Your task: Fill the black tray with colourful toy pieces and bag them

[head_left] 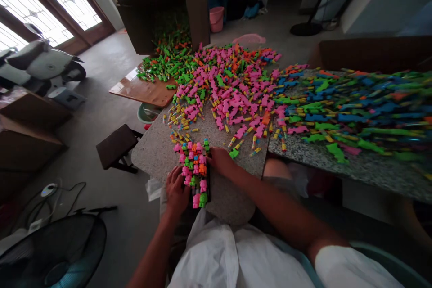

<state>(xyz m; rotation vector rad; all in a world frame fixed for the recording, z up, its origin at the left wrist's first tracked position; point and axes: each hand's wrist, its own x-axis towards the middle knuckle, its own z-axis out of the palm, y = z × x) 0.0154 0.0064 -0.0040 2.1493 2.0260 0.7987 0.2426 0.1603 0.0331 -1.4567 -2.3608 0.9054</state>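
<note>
A block of small pink, green, blue and orange toy figures (194,166) stands in rows near the rounded edge of the speckled table (232,193). At its left side rests my left hand (177,186), its fingers bent against the block. My right hand (219,160) reaches the upper right of the block, fingertips touching the figures there; whether it pinches one is too small to tell. Loose yellow tubes (182,137) lie just beyond the block. Farther back spreads a big pile of pink toys (236,94) with yellow ends.
A tipped cardboard box (199,13) spills green toys (172,60) onto a brown board (151,92). Blue and green toys (354,108) cover the right table. At left are a stool (118,146), a black fan (54,252) and a scooter (43,63).
</note>
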